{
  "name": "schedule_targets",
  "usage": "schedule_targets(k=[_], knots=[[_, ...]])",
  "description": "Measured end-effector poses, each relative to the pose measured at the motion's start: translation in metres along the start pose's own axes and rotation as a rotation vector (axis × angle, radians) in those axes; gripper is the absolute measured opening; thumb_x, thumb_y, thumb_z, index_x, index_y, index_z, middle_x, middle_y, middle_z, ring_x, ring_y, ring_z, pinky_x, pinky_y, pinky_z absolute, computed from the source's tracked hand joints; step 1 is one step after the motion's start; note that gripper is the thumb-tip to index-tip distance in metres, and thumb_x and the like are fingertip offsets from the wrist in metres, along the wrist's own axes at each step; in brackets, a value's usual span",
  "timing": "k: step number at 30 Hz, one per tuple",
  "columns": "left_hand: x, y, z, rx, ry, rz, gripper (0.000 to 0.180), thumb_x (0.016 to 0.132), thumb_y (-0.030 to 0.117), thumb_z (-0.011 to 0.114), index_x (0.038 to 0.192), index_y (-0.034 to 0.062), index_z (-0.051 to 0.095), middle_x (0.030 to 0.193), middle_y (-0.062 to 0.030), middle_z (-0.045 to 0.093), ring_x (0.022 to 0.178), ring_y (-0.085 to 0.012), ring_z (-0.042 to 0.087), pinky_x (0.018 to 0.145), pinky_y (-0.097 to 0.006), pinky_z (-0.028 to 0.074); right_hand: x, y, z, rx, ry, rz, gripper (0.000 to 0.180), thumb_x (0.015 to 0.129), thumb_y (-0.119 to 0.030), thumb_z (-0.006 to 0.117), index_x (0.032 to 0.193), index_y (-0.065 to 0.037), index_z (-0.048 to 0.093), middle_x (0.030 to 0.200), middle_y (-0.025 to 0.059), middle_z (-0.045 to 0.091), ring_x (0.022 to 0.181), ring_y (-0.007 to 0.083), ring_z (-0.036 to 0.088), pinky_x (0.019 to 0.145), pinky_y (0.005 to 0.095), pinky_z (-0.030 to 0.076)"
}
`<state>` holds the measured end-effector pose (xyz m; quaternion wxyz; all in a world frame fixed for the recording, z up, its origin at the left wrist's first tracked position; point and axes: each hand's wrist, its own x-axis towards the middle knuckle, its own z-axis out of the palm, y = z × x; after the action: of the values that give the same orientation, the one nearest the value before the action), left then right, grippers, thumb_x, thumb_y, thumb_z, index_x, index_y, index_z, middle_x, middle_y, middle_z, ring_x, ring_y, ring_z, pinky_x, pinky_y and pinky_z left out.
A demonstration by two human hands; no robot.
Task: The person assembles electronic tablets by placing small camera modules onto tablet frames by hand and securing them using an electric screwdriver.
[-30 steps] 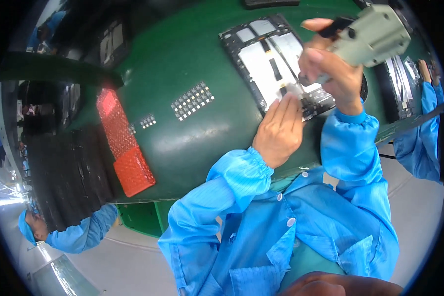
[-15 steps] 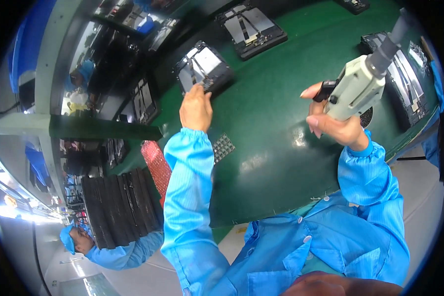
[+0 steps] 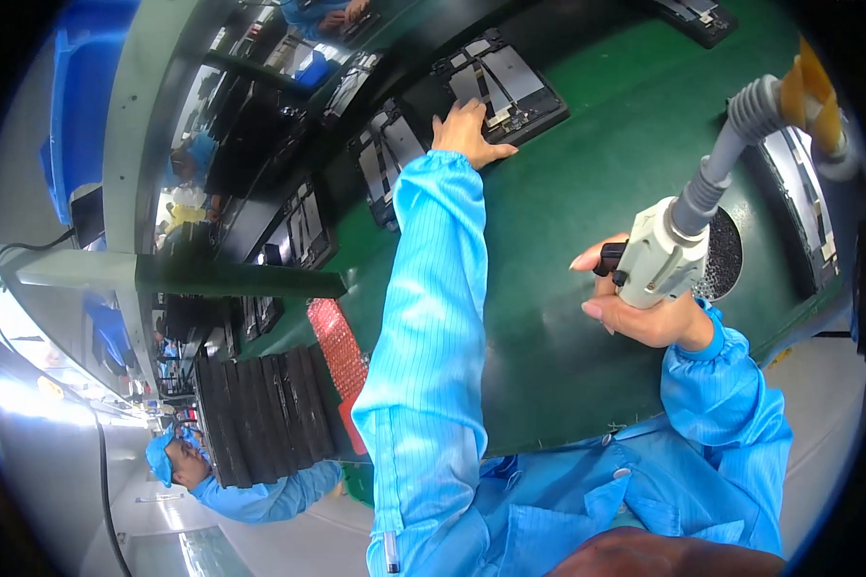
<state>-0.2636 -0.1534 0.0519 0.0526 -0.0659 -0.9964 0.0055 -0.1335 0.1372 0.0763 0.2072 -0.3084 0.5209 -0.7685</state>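
Observation:
My left hand (image 3: 467,135) reaches far out, fingers spread, at the near left edge of an opened tablet-like device (image 3: 512,82) with a silver panel and dark ribbon cables. Its fingertips overlap the device; whether they press on it is hard to see. A second such device (image 3: 385,154) lies just left of that hand. My right hand (image 3: 645,313) is closed round a cream-coloured hand tool (image 3: 659,255) with a black trigger and a ribbed grey hose or cable sleeve. The tool's working end is hidden. Beyond it is a round dish (image 3: 722,255) of small dark pieces.
More opened devices lie at the right edge (image 3: 799,192), top right (image 3: 693,19) and left (image 3: 303,231). A green-grey frame bar (image 3: 241,277) juts over the bench. Left of my sleeve are red bubble wrap (image 3: 337,341) and stacked black slabs (image 3: 265,413); a co-worker (image 3: 250,490) is behind them.
My left hand has moved from the left-hand device, up and right to the neighbouring one, and its fingers have spread. The tool in my right hand has come lower, its hose bending right.

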Motion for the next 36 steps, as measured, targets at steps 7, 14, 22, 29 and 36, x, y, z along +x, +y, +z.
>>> schedule_targets(k=[7,14,22,29,36], knots=[[0.007,0.006,0.000,0.175,0.076,-0.133,0.050,0.058,0.008,0.060,0.107,0.0003,0.053,0.113,-0.0167,0.054,0.107,-0.0320,0.051,0.090,-0.048,0.040,0.000,-0.006,-0.008,-0.004,-0.004,0.040,0.033,0.076,0.003,0.060,0.107,0.002,0.050,0.058,0.0011,0.052,0.049,0.0075,0.050,0.045,0.0217,0.040],[-0.100,0.097,-0.028,0.011,0.137,-0.049,0.058,0.058,0.011,0.059,0.114,-0.0015,0.052,0.121,-0.0153,0.051,0.123,-0.0359,0.035,0.101,-0.056,0.021,0.001,-0.020,-0.020,-0.057,0.177,-0.073,0.041,0.075,0.000,0.065,0.113,0.002,0.051,0.060,-0.0006,0.051,0.050,0.0064,0.049,0.045,0.0209,0.040],[-0.223,0.175,-0.039,-0.293,0.103,0.055,0.063,0.053,0.009,0.064,0.115,0.0036,0.054,0.124,-0.0111,0.051,0.125,-0.0405,0.032,0.097,-0.066,0.011,0.007,-0.026,-0.069,-0.100,0.310,-0.257,0.023,0.072,-0.002,0.068,0.090,0.003,0.055,0.060,0.0035,0.053,0.046,0.0095,0.052,0.041,0.0220,0.042],[-0.255,0.202,-0.009,-0.528,0.104,0.035,0.061,0.064,0.006,0.074,0.120,0.0075,0.051,0.126,-0.0107,0.050,0.126,-0.0363,0.033,0.099,-0.065,0.005,0.008,-0.002,-0.086,-0.112,0.312,-0.242,0.024,0.072,0.001,0.066,0.093,0.004,0.055,0.058,0.0030,0.053,0.045,0.0088,0.051,0.041,0.0221,0.042],[-0.248,0.197,-0.008,-0.661,0.418,0.010,0.021,0.078,-0.002,0.059,0.098,0.0000,0.063,0.091,-0.0150,0.066,0.093,-0.0295,0.062,0.098,-0.051,0.029,0.006,0.005,-0.087,-0.205,0.309,-0.224,0.028,0.072,0.001,0.065,0.098,0.004,0.056,0.056,0.0017,0.053,0.044,0.0074,0.050,0.041,0.0215,0.040]])
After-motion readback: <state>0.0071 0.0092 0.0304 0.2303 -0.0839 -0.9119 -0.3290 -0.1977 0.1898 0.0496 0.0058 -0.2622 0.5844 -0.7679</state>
